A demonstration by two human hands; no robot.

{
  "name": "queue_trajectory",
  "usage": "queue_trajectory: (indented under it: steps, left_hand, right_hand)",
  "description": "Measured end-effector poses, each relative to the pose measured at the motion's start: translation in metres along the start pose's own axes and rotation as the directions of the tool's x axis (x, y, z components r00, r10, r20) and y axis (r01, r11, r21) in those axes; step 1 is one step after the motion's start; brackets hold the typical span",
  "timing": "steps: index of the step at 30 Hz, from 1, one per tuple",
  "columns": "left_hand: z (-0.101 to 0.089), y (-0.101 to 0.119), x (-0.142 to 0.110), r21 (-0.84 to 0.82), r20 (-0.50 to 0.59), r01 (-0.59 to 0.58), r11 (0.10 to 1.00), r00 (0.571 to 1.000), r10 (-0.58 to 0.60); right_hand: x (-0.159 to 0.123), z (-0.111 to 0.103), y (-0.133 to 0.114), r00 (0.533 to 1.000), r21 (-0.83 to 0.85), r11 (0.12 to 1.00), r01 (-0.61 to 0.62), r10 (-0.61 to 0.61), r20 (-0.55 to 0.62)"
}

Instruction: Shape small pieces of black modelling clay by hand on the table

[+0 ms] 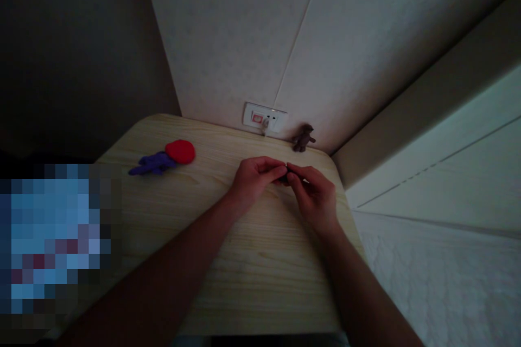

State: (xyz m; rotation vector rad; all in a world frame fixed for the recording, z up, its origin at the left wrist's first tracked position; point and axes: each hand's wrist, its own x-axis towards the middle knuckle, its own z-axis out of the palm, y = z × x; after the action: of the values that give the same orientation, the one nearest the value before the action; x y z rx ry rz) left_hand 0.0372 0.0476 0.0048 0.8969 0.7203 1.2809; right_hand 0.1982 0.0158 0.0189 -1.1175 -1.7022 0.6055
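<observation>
My left hand (253,180) and my right hand (316,195) meet over the right part of the wooden table. Fingertips of both are pinched on a small dark piece (284,176), mostly covered by the fingers, so its shape and kind are hard to make out. Beyond my right hand, close to the wall, stands a dark brown bear-like figure (303,138). Over on the left lie a purple lump (157,162) of uneven, long shape and a flat red disc (180,152) that touches its right end.
The pale wooden table (260,282) has rounded corners and backs onto a wall. A wall socket (265,117) with a plug in it sits just above the back edge. White quilted bedding (443,287) lies to the right. A pixelated patch hides the lower left.
</observation>
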Motion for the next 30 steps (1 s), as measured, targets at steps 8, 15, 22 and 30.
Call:
queue_trajectory:
  steps: [8,15,22,30]
  left_hand:
    - [0.0,0.001,-0.001,0.03,0.015,-0.01,0.999,1.0,0.009]
    - [0.001,0.001,0.0,0.042,0.031,-0.05,0.998,0.998,0.049]
    - [0.001,0.002,0.002,0.043,0.03,-0.066,0.997,0.997,0.065]
    - [0.0,0.002,0.002,0.038,0.028,-0.055,0.998,0.998,0.054]
  right_hand:
    - [-0.001,0.0,-0.001,1.0,-0.024,1.0,-0.012,0.013,0.01]
    - [0.002,0.004,0.0,0.989,0.172,0.974,-0.148,0.148,0.015]
    - [0.004,0.007,0.0,0.982,0.284,0.942,-0.179,0.19,-0.013]
    - [0.006,0.008,0.003,0.972,0.337,0.913,-0.23,0.231,0.037]
